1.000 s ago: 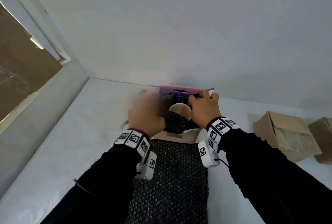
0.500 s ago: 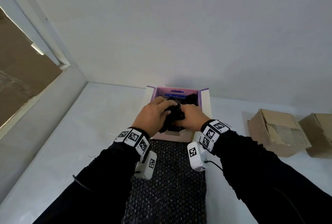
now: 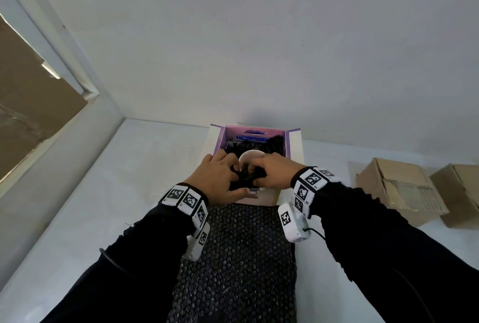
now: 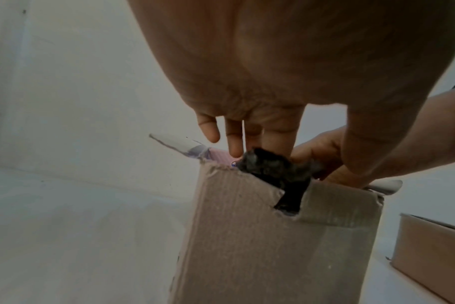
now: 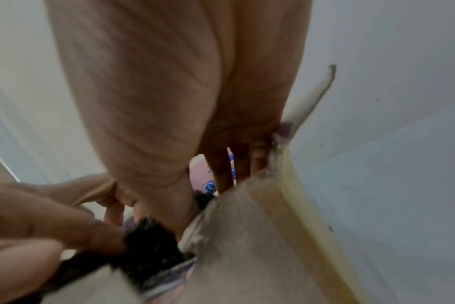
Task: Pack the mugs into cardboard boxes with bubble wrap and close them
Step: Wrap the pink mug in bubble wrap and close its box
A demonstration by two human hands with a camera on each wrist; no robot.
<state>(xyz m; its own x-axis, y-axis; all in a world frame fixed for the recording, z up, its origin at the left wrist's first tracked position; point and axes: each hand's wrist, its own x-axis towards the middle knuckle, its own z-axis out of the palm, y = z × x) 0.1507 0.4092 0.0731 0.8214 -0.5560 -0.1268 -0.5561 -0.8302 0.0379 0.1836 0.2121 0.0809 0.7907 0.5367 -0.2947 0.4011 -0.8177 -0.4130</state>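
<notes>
An open cardboard box (image 3: 294,146) with a purple printed inside stands at the far middle of the table. Inside it a white mug (image 3: 249,160) shows only its rim, with black bubble wrap (image 3: 243,180) bunched round it. My left hand (image 3: 228,172) and right hand (image 3: 259,171) meet over the near side of the box, and both grip the wrap. In the left wrist view the wrap (image 4: 273,170) pokes up through a torn notch in the box wall (image 4: 247,246). In the right wrist view my thumb presses the wrap (image 5: 153,246) beside the box wall (image 5: 247,246).
A long sheet of black bubble wrap (image 3: 238,258) lies on the white table between my forearms. Two closed brown cardboard boxes (image 3: 399,193) (image 3: 458,190) sit at the right. A wall stands close behind the open box, and a window ledge runs along the left.
My hands came in from the sides of the box and met over the wrap. The mug's rim, covered half a second ago, shows again beyond my fingers.
</notes>
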